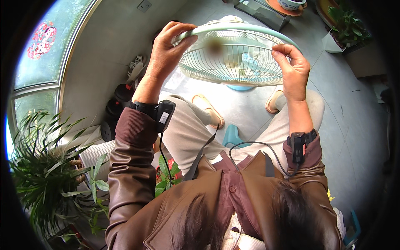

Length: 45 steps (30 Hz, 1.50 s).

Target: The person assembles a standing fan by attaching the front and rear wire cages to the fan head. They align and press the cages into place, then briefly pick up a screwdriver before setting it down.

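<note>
A round wire fan grille [237, 27] with a pale green rim and white wires is held tilted in front of me, between both hands. My left hand [171, 54] grips its left rim, fingers over the top and thumb on the near side. At the right side, my right hand [295, 70] pinches the grille's edge between thumb and fingers. Behind the wires, partly hidden, is a pale electric fan; its blue base [241, 87] shows just below the grille. A blurred dark spot shows over the wires, and I cannot make out what it is.
A spiky potted plant [37, 166] stands at the left by the window [37, 54]. Black dumbbell-like objects [111, 112] lie along the wall. A teal stool [233, 135] shows between my legs. Far right holds a leafy plant in a white pot [333, 41]. Cables run from my wrist devices.
</note>
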Each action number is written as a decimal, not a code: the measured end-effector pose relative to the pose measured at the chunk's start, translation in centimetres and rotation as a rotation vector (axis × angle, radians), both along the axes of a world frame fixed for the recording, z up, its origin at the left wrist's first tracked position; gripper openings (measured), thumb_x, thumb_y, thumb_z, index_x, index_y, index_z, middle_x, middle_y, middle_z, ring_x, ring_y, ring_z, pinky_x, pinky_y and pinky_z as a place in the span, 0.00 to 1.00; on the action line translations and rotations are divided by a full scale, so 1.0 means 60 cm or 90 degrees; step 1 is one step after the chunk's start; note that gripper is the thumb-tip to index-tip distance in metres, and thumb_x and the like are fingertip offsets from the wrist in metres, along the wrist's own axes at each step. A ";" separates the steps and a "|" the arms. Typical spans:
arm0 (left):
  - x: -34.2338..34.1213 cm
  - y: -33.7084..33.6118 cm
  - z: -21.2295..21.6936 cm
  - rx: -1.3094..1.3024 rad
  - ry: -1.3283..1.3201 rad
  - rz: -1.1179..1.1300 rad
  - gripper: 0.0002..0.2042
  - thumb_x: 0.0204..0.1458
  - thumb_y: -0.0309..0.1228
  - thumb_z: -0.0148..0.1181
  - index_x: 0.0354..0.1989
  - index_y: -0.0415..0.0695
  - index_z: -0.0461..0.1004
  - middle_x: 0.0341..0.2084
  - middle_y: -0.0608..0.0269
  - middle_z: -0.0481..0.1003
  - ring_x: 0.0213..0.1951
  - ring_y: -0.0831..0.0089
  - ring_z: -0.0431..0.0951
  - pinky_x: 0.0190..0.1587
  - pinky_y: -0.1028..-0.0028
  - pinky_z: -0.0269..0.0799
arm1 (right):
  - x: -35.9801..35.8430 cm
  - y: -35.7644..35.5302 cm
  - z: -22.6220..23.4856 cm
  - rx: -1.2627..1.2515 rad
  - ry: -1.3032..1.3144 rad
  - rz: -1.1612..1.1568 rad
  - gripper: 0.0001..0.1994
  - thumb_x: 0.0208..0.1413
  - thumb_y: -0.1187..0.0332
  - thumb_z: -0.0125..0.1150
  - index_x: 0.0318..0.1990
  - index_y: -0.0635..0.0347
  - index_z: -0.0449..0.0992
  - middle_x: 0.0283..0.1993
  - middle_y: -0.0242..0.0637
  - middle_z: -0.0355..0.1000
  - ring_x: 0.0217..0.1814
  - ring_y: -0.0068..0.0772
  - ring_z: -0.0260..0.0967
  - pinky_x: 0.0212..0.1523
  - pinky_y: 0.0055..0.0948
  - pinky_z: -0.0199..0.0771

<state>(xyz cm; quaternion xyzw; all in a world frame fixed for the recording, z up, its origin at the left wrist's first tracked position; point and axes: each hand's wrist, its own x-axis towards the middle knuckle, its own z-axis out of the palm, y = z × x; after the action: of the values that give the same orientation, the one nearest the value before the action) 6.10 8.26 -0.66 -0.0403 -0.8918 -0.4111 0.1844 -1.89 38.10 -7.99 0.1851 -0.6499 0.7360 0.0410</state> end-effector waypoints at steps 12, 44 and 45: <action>0.020 -0.058 -0.060 0.106 -0.047 0.055 0.13 0.57 0.33 0.66 0.50 0.49 0.81 0.48 0.65 0.74 0.52 0.73 0.73 0.57 0.69 0.67 | -0.016 -0.010 -0.014 -0.133 -0.061 0.003 0.06 0.53 0.80 0.67 0.39 0.65 0.83 0.37 0.30 0.79 0.40 0.19 0.72 0.45 0.20 0.72; 0.076 -0.106 -0.193 0.545 -0.143 0.170 0.31 0.55 0.31 0.63 0.67 0.40 0.63 0.56 0.55 0.74 0.59 0.69 0.70 0.67 0.69 0.56 | -0.055 0.040 -0.043 -0.179 -0.152 0.015 0.08 0.56 0.82 0.64 0.42 0.69 0.80 0.40 0.36 0.78 0.41 0.22 0.73 0.47 0.19 0.71; 0.076 -0.108 -0.197 0.546 -0.150 0.180 0.30 0.55 0.31 0.62 0.67 0.39 0.63 0.55 0.55 0.74 0.58 0.70 0.70 0.67 0.70 0.56 | -0.055 0.040 -0.044 -0.187 -0.152 0.022 0.08 0.56 0.82 0.64 0.43 0.69 0.79 0.40 0.35 0.78 0.41 0.22 0.73 0.47 0.19 0.71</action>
<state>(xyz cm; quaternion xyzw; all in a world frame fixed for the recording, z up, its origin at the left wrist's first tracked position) 10.65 1.76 -12.48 0.2085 -0.6529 -0.7154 0.1357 -5.17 40.52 -10.62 0.0996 -0.5324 0.8403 -0.0224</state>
